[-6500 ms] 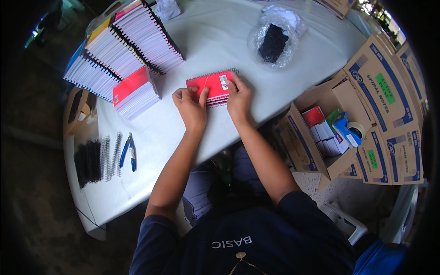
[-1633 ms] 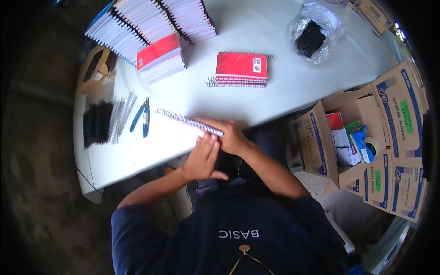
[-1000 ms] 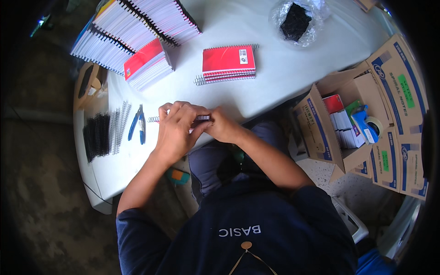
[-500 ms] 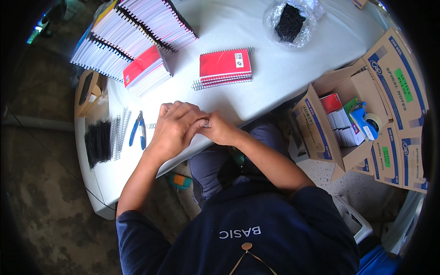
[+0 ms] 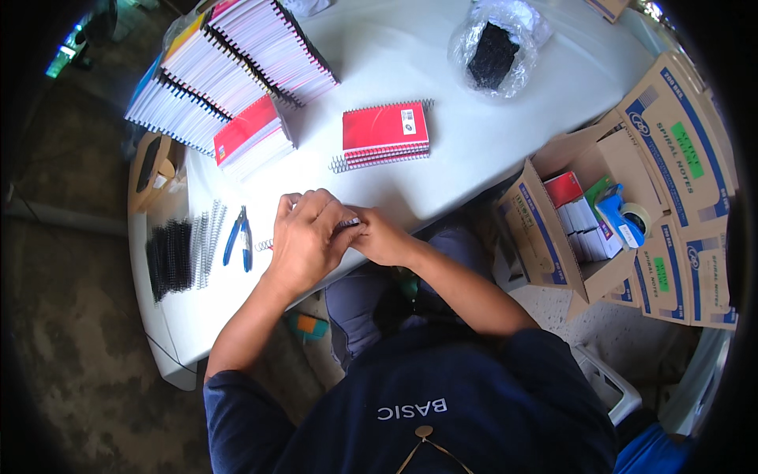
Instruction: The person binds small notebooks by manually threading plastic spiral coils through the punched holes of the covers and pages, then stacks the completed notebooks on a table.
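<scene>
My left hand [image 5: 309, 233] and my right hand [image 5: 385, 235] meet over the table's near edge. Both are closed round a spiral coil [image 5: 264, 246], whose loose end sticks out to the left of my left hand. A short stretch of the coil shows between my fingers, with a thin sliver of red beside the loose end. Whatever else lies inside my grip is hidden. Blue-handled pliers [image 5: 238, 239] rest just left of my left hand. Beyond my hands lies a small stack of red spiral notebooks [image 5: 384, 130], with coil ends jutting from their sides.
At far left stand rows of bound notebooks [image 5: 237, 67], with red-covered pads [image 5: 253, 134] before them. Black coils [image 5: 170, 257] and clear coils [image 5: 209, 245] lie at left. A plastic bag [image 5: 493, 55] holds something black. An open carton [image 5: 545, 229] holds notebooks and a blue tape dispenser [image 5: 621, 217].
My fingers have shifted a little on the coil, so more of it shows between my hands and at the left. The whole view has tilted slightly.
</scene>
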`<action>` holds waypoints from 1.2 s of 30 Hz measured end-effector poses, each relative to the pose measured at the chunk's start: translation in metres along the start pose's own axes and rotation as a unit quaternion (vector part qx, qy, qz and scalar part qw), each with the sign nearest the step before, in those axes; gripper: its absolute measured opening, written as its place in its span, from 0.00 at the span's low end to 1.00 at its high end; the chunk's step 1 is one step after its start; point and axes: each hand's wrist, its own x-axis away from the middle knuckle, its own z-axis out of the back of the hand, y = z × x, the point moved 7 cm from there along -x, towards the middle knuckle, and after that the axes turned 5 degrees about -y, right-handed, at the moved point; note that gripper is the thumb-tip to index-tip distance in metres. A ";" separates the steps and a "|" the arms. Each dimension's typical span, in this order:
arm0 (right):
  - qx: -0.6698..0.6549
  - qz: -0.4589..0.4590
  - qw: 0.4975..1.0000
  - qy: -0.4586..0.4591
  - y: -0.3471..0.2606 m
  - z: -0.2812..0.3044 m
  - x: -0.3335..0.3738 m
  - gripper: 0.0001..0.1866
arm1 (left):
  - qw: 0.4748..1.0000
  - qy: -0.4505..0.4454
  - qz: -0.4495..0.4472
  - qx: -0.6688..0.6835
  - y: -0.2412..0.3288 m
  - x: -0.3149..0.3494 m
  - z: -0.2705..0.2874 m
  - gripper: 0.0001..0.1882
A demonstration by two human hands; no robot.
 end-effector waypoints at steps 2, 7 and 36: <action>-0.112 0.040 0.991 0.058 -0.001 0.012 0.002 0.18 | 0.994 0.095 -0.048 0.033 0.008 -0.007 0.021 0.15; 0.115 0.188 0.957 0.188 -0.080 0.116 -0.016 0.13 | 0.976 0.212 0.020 0.038 -0.048 -0.053 0.042 0.15; 0.623 -0.168 0.759 -0.090 -0.006 0.149 -0.071 0.64 | 0.988 -0.146 0.015 -0.042 -0.086 -0.137 -0.064 0.65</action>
